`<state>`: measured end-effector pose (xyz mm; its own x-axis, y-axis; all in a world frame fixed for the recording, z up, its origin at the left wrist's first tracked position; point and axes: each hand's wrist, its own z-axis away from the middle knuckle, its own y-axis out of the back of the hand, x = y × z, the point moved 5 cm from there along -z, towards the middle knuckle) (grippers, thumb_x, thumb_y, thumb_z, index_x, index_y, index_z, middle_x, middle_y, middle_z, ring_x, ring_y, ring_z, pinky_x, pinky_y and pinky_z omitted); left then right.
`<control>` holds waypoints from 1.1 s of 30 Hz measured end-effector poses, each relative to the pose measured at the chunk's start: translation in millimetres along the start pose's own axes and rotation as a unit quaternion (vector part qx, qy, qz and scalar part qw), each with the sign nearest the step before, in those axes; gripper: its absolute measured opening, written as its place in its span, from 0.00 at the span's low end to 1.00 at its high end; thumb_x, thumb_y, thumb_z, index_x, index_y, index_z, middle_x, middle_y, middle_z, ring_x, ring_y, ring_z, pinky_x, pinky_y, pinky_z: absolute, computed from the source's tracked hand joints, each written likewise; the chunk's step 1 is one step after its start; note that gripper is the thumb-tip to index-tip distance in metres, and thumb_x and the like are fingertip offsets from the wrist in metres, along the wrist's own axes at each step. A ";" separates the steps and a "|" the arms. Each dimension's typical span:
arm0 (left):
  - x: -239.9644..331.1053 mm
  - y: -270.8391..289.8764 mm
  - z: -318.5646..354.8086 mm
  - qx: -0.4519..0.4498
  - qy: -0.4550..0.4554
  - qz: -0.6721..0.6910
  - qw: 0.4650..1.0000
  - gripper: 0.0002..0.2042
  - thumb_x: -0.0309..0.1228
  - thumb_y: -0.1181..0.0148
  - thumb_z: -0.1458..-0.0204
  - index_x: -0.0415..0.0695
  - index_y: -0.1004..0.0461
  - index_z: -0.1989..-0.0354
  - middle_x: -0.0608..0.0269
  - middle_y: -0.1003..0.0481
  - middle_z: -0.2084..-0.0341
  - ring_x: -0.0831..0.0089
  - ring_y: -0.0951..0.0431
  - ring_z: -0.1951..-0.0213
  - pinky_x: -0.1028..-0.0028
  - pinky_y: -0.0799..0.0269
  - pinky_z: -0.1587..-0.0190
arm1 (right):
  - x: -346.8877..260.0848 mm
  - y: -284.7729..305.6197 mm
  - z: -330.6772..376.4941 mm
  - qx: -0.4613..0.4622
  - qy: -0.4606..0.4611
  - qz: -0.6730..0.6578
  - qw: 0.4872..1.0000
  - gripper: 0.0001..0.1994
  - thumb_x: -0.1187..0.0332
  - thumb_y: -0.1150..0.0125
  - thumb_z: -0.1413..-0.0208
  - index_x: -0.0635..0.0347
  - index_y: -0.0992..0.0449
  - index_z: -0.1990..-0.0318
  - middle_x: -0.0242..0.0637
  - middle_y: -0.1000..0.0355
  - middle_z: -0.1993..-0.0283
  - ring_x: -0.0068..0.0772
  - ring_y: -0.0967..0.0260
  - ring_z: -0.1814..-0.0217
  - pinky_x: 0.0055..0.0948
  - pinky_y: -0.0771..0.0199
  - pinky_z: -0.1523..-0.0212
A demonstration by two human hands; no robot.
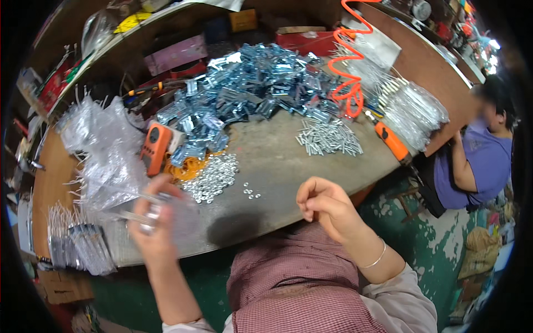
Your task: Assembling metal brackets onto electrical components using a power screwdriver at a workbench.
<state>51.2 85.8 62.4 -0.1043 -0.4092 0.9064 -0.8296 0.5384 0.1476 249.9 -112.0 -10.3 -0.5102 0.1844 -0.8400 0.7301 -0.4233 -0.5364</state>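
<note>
Left grip (151, 219): fingers closed around a small clear plastic bag with metal parts (145, 213) showing through it, blurred, held above the near edge of the tabletop (266, 161). Right grip (325, 205): fingertips pressed together in a loose curl above the tabletop's near edge; whether anything small was pinched between them could not be told. A heap of small silver washers or nuts (214, 176) lay just ahead of the left hand, with a few strays (251, 192) between the two hands. Further back were a large pile of bluish metal brackets (250, 91), a cluster of screws (328, 137), an orange hand tool (154, 145) and an orange coiled air hose (348, 61). Filled clear packets (78, 241) lay stacked at the left edge, beside a mound of empty clear bags (102, 147); further bundles (413, 108) sat at the far right. A seated person in a purple shirt (480, 161) worked beyond the tabletop. Judged from these quantities, bagging was partly done: many packets were filled, yet most loose hardware remained unpacked.
</note>
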 end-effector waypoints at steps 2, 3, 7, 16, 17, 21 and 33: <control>-27.3 -40.0 18.0 -0.058 -0.007 0.052 0.997 0.21 0.37 0.39 0.48 0.37 0.28 0.48 0.61 0.25 0.65 0.77 0.28 0.62 0.78 0.34 0.60 | -17.7 20.3 -2.2 0.065 0.030 0.186 0.980 0.05 0.77 0.46 0.48 0.64 0.27 0.63 0.29 0.30 0.68 0.15 0.36 0.69 0.16 0.36 0.66; -42.3 -54.7 26.9 -0.071 0.046 0.068 0.994 0.23 0.35 0.38 0.48 0.37 0.30 0.46 0.61 0.26 0.64 0.75 0.28 0.61 0.77 0.33 0.58 | -31.2 32.4 -6.0 0.100 0.097 0.285 0.948 0.05 0.77 0.45 0.47 0.65 0.26 0.64 0.28 0.30 0.68 0.15 0.35 0.67 0.18 0.34 0.65; -79.3 -68.0 45.1 -0.078 0.088 0.118 0.986 0.26 0.31 0.37 0.49 0.36 0.35 0.42 0.58 0.28 0.56 0.73 0.28 0.56 0.73 0.33 0.53 | -75.8 94.2 -38.0 0.227 0.221 0.590 0.743 0.06 0.78 0.44 0.52 0.62 0.24 0.65 0.36 0.28 0.68 0.29 0.29 0.70 0.25 0.29 0.67; -63.9 -75.6 46.7 -0.048 0.243 0.327 0.912 0.31 0.27 0.34 0.56 0.36 0.38 0.42 0.50 0.28 0.52 0.62 0.23 0.56 0.64 0.26 0.55 | -93.9 151.0 -132.9 0.239 0.135 0.835 0.478 0.13 0.71 0.45 0.51 0.53 0.23 0.57 0.46 0.24 0.63 0.48 0.26 0.60 0.43 0.27 0.59; -66.6 -78.4 51.7 -0.069 0.301 0.356 0.882 0.33 0.28 0.32 0.58 0.37 0.40 0.41 0.49 0.27 0.54 0.62 0.22 0.59 0.65 0.23 0.60 | -95.2 150.0 -139.0 0.253 0.046 0.864 0.433 0.12 0.69 0.44 0.52 0.53 0.22 0.58 0.45 0.24 0.64 0.47 0.25 0.62 0.43 0.26 0.61; -72.1 -97.6 67.6 -0.095 0.418 0.453 0.781 0.25 0.37 0.42 0.46 0.37 0.38 0.44 0.47 0.25 0.59 0.62 0.21 0.63 0.64 0.22 0.62 | -109.5 148.5 -121.2 0.287 0.204 0.810 0.469 0.08 0.65 0.45 0.47 0.58 0.23 0.66 0.43 0.24 0.67 0.46 0.26 0.64 0.40 0.28 0.61; -42.6 -138.9 92.9 -0.195 0.433 0.438 0.764 0.17 0.33 0.51 0.40 0.37 0.38 0.46 0.52 0.26 0.59 0.66 0.23 0.59 0.68 0.24 0.58 | -37.1 -43.1 -12.1 -0.062 0.439 0.682 0.582 0.14 0.68 0.39 0.66 0.57 0.23 0.66 0.27 0.32 0.71 0.27 0.34 0.74 0.27 0.34 0.78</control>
<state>119.9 -40.0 -33.5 0.0159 0.7824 0.6226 -0.4064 0.5740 -0.7109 242.8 -89.8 42.9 0.9712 0.1560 -0.1800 0.2381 -0.6495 0.7221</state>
